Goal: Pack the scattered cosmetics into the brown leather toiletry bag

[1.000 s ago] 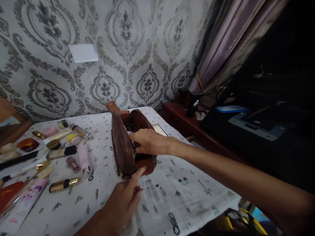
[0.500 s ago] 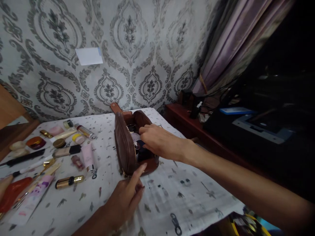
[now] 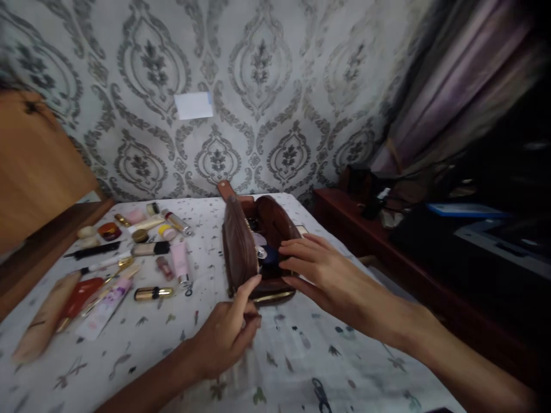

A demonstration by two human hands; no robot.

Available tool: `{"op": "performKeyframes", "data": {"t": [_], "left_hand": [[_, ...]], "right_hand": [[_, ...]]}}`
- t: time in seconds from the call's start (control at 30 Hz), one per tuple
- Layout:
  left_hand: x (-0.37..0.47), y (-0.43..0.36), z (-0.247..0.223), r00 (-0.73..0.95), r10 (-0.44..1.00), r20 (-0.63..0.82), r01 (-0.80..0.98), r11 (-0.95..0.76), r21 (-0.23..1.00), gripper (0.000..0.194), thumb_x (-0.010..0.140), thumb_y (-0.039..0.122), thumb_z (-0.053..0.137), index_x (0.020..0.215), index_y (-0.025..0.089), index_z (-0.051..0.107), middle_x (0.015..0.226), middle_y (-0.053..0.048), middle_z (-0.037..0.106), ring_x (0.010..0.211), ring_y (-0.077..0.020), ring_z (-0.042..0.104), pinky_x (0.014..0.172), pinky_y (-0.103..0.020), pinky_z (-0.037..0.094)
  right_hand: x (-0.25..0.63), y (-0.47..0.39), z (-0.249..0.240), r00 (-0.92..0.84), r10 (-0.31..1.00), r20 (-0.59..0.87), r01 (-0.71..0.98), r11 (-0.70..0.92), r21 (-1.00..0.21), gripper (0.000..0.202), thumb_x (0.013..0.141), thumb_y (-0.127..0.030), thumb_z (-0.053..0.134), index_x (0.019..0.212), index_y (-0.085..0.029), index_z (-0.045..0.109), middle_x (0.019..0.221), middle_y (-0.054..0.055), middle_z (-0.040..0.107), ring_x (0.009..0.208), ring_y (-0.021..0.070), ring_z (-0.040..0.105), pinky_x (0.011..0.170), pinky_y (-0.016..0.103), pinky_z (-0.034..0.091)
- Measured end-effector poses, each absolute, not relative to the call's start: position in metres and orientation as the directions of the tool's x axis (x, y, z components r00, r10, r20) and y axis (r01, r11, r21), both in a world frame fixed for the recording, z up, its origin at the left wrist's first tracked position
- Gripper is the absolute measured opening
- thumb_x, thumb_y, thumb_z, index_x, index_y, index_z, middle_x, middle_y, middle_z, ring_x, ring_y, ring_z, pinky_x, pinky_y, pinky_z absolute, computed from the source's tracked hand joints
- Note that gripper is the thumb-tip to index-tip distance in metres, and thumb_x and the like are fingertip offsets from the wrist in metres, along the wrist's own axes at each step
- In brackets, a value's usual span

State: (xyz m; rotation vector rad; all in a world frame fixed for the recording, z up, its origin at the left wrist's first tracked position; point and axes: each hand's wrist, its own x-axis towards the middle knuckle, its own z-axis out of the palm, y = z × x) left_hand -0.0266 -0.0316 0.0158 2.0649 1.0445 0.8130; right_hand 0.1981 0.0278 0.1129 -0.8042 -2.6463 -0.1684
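Currently, both hands at the open bag (image 3: 241, 252) on the worktop (image 3: 275, 355).
Left hand (image 3: 228, 335): index finger extended to the bag's near edge, the other fingers curled, gripping nothing visible. Right hand (image 3: 321, 272): fingers open, slightly spread, at the bag's right side; contact unclear. Dark blue item (image 3: 270, 255) inside. Pink tube (image 3: 181, 261) lies left of the bag, apart.

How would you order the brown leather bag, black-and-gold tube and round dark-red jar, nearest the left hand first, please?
1. Brown bag, right at the left hand.
2. Black-and-gold tube, left of it.
3. Dark-red jar, far left, farther back.
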Motion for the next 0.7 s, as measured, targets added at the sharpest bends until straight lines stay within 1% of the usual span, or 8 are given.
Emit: {"op": "performKeyframes", "data": {"t": [0.1, 0.17, 0.3, 0.47, 0.53, 0.6, 0.67, 0.7], "left_hand": [[-0.041, -0.033, 0.022, 0.455, 0.856, 0.244, 0.456, -0.459, 0.762, 0.055, 0.095, 0.018, 0.041, 0.148, 0.017, 0.025, 0.081, -0.001, 0.067, 0.069, -0.016, 0.061, 0.066, -0.026, 0.043], [-0.053, -0.034, 0.025, 0.424, 0.872, 0.246, 0.478, -0.446, 0.757, 0.051, 0.095, 0.019, 0.041, 0.145, 0.014, 0.031, 0.081, -0.002, 0.068, 0.069, -0.0164, 0.062, 0.065, -0.025, 0.044], [-0.081, -0.036, 0.024, 0.3, 0.912, 0.279, 0.504, -0.4, 0.766, 0.044, 0.094, 0.019, 0.041, 0.138, 0.015, 0.042, 0.079, -0.002, 0.069, 0.066, -0.0152, 0.063, 0.062, -0.023, 0.045], [-0.118, -0.036, 0.017, 0.122, 0.941, 0.315, 0.594, -0.323, 0.737, 0.034, 0.094, 0.02, 0.043, 0.126, 0.018, 0.054, 0.077, -0.001, 0.069, 0.066, -0.0145, 0.064, 0.061, -0.022, 0.045], [-0.137, -0.034, 0.016, 0.056, 0.941, 0.333, 0.656, -0.287, 0.698, 0.031, 0.094, 0.02, 0.043, 0.122, 0.018, 0.057, 0.078, -0.001, 0.069, 0.067, -0.0149, 0.065, 0.062, -0.023, 0.046], [-0.16, -0.032, 0.016, -0.036, 0.937, 0.349, 0.762, -0.2, 0.616, 0.027, 0.095, 0.021, 0.044, 0.117, 0.019, 0.06, 0.082, -0.002, 0.071, 0.072, -0.0159, 0.066, 0.066, -0.024, 0.047], [-0.187, -0.032, 0.018, -0.163, 0.919, 0.358, 0.881, -0.028, 0.472, 0.025, 0.094, 0.02, 0.045, 0.112, 0.02, 0.063, 0.091, -0.003, 0.073, 0.08, -0.0175, 0.067, 0.074, -0.026, 0.049], [-0.202, -0.033, 0.019, -0.255, 0.894, 0.369, 0.921, 0.107, 0.375, 0.026, 0.094, 0.019, 0.045, 0.112, 0.021, 0.063, 0.095, -0.003, 0.073, 0.086, -0.0185, 0.067, 0.079, -0.028, 0.05]], "right_hand": [[0.194, 0.021, 0.102, -0.689, 0.414, 0.595, 0.506, 0.862, -0.014, 0.018, 0.097, -0.021, 0.053, 0.098, -0.018, 0.07, 0.112, 0.012, 0.07, 0.107, 0.0251, 0.064, 0.095, 0.043, 0.05], [0.187, 0.016, 0.092, -0.642, 0.351, 0.681, 0.465, 0.885, -0.018, 0.018, 0.097, -0.023, 0.053, 0.101, -0.017, 0.07, 0.116, 0.013, 0.069, 0.111, 0.0259, 0.063, 0.096, 0.042, 0.051], [0.164, 0.005, 0.071, -0.617, 0.253, 0.745, 0.363, 0.932, -0.016, 0.015, 0.096, -0.022, 0.055, 0.101, -0.018, 0.069, 0.113, 0.012, 0.071, 0.113, 0.0245, 0.063, 0.101, 0.041, 0.05], [0.125, -0.008, 0.042, -0.62, 0.206, 0.757, 0.201, 0.974, -0.101, 0.014, 0.095, -0.017, 0.056, 0.093, -0.017, 0.07, 0.1, 0.01, 0.074, 0.102, 0.0205, 0.067, 0.093, 0.034, 0.055], [0.109, -0.011, 0.03, -0.645, 0.23, 0.729, 0.124, 0.973, -0.197, 0.015, 0.095, -0.015, 0.055, 0.091, -0.017, 0.069, 0.098, 0.01, 0.074, 0.102, 0.0197, 0.067, 0.089, 0.031, 0.057], [0.094, -0.011, 0.019, -0.68, 0.297, 0.67, 0.07, 0.936, -0.344, 0.018, 0.096, -0.016, 0.053, 0.089, -0.018, 0.069, 0.098, 0.009, 0.073, 0.102, 0.0199, 0.067, 0.086, 0.03, 0.057], [0.08, -0.008, 0.009, -0.704, 0.402, 0.585, 0.047, 0.849, -0.526, 0.021, 0.097, -0.021, 0.052, 0.087, -0.019, 0.07, 0.095, 0.009, 0.073, 0.098, 0.0203, 0.067, 0.084, 0.03, 0.057], [0.073, -0.005, 0.006, -0.709, 0.466, 0.529, 0.049, 0.781, -0.622, 0.023, 0.097, -0.025, 0.052, 0.085, -0.018, 0.07, 0.093, 0.008, 0.073, 0.093, 0.0203, 0.068, 0.082, 0.03, 0.056]]}}
